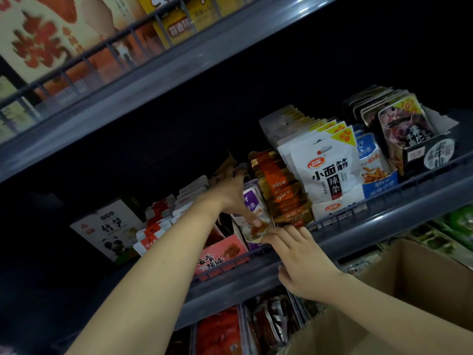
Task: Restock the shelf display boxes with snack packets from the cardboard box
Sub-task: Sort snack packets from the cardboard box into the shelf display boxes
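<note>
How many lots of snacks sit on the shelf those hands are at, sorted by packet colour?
White: 2, panda box and white packets
Red-and-white packets: 1
Purple packets: 1
Orange-brown packets: 1
Blue packets: 1
Dark packets: 1
Total: 7

The cardboard box (pixel 399 285) is cut off at the right edge; upper-shelf cartons (pixel 46 39) are blurred; the shelf's far depth is lost in darkness.
</note>
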